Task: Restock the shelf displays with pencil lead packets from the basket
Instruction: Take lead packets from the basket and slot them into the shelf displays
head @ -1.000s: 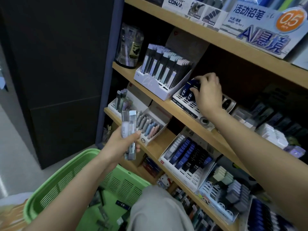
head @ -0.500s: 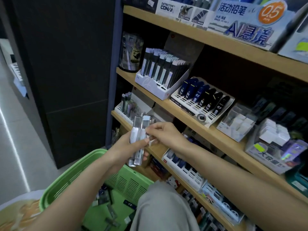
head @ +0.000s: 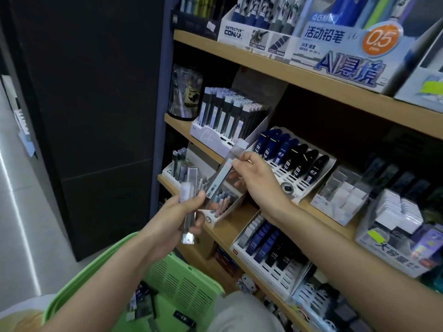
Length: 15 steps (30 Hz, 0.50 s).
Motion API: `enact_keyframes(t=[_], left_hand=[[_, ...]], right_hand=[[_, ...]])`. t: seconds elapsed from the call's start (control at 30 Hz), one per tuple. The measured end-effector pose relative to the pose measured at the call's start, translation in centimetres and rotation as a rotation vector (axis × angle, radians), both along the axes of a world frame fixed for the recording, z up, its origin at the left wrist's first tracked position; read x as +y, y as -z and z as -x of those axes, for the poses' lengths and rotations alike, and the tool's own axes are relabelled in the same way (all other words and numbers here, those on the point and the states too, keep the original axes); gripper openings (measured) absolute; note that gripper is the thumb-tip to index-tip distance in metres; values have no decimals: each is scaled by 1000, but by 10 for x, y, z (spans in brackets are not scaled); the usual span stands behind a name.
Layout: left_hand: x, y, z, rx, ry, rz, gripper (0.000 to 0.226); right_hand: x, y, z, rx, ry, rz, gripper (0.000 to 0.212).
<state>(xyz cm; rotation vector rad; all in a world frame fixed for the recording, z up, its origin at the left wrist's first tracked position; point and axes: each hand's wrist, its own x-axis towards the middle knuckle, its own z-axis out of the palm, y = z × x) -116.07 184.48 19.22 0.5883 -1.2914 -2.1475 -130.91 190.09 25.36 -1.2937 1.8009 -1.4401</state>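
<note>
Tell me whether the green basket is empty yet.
Not empty: several dark packets lie on the bottom of the green basket.

The left hand point(head: 177, 216) closed its grip round the middle of the clear lead packets point(head: 190, 178), hiding how many it held. Print on the tilted packet point(head: 221, 174) pinched by the right hand point(head: 255, 178) was too small to read. The green basket point(head: 184, 291) ran off the bottom edge, its contents partly behind the left forearm point(head: 107, 279) and a grey knee point(head: 239, 312). Dark packets point(head: 393, 173) at far right were blurred. The top edge cut the pencil display box point(head: 335, 44).
</note>
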Motion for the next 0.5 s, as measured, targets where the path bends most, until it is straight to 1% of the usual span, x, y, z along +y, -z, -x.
enact_keyframes(t=[0.07,0.1,0.17,0.23,0.27,0.33,0.37,0.47,0.5], left_hand=[[-6,-2,0,27,-1,-47,36],[-10,-3,0,37,-14,-66,33],[-19,-6,0,51,-54,-76,17],[-27,-9,3,11,-123,0,9],[-31,-8,5,-28,-158,71,9],[-37,-8,10,-87,-215,203,12],[-39,-7,13,-101,-238,240,13],[-48,-7,19,-118,-290,278,9],[-51,-6,20,-115,-303,280,8]], right_hand=[[-7,-4,1,-18,-24,-15,23],[-11,-6,1,-36,-39,-16,24],[-17,-8,1,-42,-77,-27,25],[-23,-9,-1,-8,-109,-44,19],[-26,-10,-2,29,-100,-54,16],[-32,-12,-3,97,-51,-71,18],[-35,-13,-2,98,-30,-77,21],[-45,-26,2,-2,16,-34,23],[-49,-32,5,22,50,5,21]])
